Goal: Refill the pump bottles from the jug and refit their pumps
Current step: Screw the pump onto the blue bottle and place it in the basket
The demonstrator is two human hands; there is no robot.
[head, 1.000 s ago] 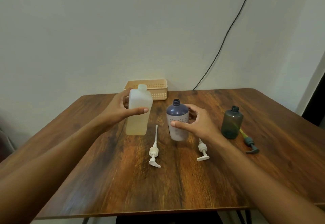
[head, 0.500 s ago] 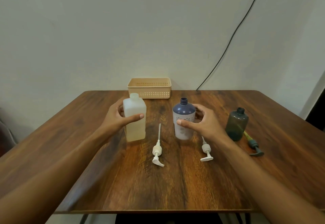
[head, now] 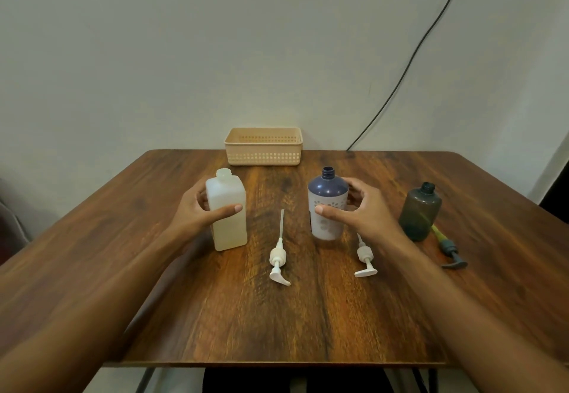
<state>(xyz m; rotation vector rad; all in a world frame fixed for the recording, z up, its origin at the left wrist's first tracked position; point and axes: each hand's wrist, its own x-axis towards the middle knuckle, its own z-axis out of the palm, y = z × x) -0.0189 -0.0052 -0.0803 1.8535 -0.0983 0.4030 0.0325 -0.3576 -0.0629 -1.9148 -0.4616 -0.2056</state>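
Here, the left hand (head: pixel 197 212) grips the jug (head: pixel 227 214) mid-body — part-full, likely weighty, smooth plastic — while the right hand (head: pixel 358 210) cups the light, uncapped bottle (head: pixel 327 203).

you have one view, worn on your head: it looks forward and down across the table (head: pixel 277 315) toward the wall (head: pixel 215 53), near enough that your forearms fill the lower corners.
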